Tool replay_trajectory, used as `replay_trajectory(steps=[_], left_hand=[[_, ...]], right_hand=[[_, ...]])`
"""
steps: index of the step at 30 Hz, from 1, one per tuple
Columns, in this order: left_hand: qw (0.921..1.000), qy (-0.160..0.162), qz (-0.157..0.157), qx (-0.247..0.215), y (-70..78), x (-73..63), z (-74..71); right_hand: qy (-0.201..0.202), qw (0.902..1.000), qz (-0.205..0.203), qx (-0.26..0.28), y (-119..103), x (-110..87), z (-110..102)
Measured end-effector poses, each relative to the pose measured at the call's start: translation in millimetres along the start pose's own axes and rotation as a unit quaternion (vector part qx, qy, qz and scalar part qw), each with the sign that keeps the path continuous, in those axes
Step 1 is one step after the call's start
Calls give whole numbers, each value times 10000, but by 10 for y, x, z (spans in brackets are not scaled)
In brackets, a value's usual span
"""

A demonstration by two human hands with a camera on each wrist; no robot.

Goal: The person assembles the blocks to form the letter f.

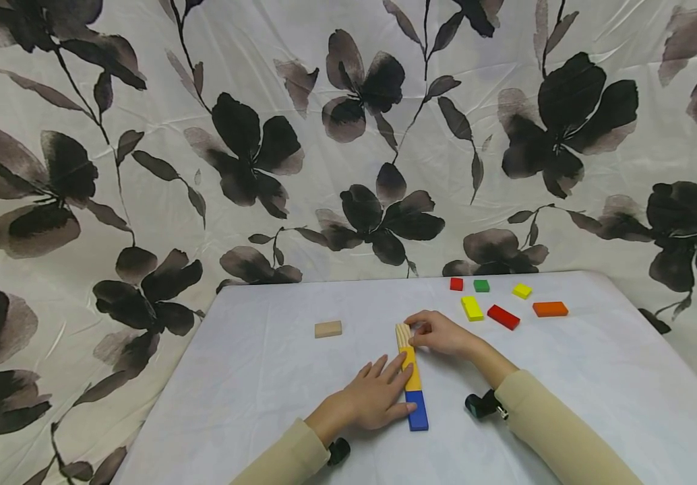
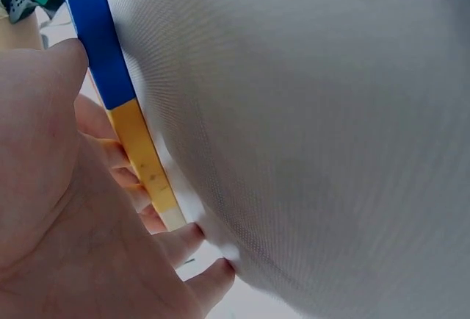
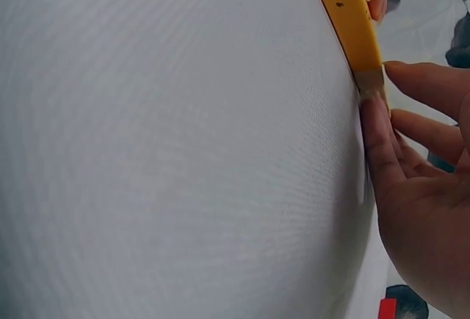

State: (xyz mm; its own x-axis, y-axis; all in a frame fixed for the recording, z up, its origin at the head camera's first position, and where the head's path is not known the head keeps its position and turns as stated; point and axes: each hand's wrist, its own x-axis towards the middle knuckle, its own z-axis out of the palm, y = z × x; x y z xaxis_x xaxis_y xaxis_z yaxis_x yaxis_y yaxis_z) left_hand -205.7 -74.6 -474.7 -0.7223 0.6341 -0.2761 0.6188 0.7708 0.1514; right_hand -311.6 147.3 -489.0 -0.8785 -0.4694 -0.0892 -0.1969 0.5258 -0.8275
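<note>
A straight row of blocks lies on the white table: a blue block (image 1: 418,412) nearest me, a yellow block (image 1: 412,380) in the middle, and a plain wooden block (image 1: 403,335) with striped grain at the far end. My left hand (image 1: 375,397) lies over the row from the left, fingers spread and fairly straight on the yellow block, thumb at the blue block (image 2: 100,40). On the other side, my right hand (image 1: 439,335) pinches the plain wooden block between thumb and bent fingers. In the right wrist view, its fingertips cover much of that block.
A separate plain wooden block (image 1: 327,329) lies left of the row. At the back right are red (image 1: 503,316), orange (image 1: 550,309), yellow (image 1: 472,308) and green (image 1: 481,285) blocks, among several. A floral cloth (image 1: 360,168) hangs behind the table (image 1: 233,377).
</note>
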Motion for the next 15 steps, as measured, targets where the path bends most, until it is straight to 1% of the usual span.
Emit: replay_trajectory(steps=[8,15], left_hand=[[10000,23,-10,41,9,-5,-21],[9999,61,33,96,-14,17,-2]], right_hand=[[31,10000,31,-37,-21,-1,16],[54,9999,-33,-93,3,-7,16]])
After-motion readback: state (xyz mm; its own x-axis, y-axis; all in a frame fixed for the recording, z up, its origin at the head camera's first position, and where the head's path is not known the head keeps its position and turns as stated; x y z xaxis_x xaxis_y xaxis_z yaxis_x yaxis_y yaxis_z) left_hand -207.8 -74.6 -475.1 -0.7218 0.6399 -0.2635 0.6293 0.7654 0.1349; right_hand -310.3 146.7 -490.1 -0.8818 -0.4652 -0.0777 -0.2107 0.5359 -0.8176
